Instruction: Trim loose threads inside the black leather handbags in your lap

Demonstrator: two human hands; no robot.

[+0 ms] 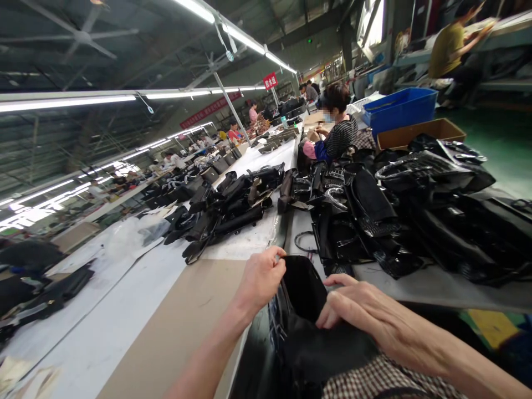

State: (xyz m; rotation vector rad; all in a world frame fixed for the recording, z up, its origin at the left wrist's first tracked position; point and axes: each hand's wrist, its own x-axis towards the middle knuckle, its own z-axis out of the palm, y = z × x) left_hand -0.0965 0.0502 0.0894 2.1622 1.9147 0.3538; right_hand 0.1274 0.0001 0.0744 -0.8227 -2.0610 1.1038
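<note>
A glossy black bag [305, 321] stands open at the near edge of the work table, right in front of me. My left hand [261, 280] is closed on the bag's upper left rim, thumb and fingers pinching it. My right hand [357, 307] grips the right side of the opening, fingers curled over the edge and partly inside. The bag's lower part runs out of the bottom of the view, above a checked cloth [374, 379].
Heaps of black bags [415, 210] and bag parts [228, 213] lie on the long white table [124, 310]. A brown board [183, 327] lies at my left. A seated person in stripes [338, 133] works further along. A blue crate [401, 108] and a cardboard box [419, 133] stand behind.
</note>
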